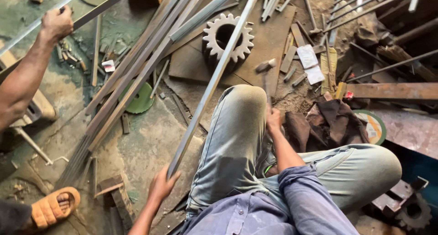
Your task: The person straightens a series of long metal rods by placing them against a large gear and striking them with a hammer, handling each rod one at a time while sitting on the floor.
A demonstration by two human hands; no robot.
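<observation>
Head view:
- Left hand point(160, 185) fingers clamped on a long steel strip point(211, 85), top end cut off.
- Right hand point(273, 121) grips a hammer point(265, 68) handle; fingers mostly hidden behind the knee.

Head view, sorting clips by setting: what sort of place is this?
Likely a metal workshop. Steel bars lie piled on the floor beside a big gear, and the right hand grips a hammer while the left hand holds a long strip.

The person wears a blue-grey buttoned shirt point(255, 214) with sleeves rolled near the elbow and faded, dusty light jeans point(237, 139) over 2 bent knees.
</observation>
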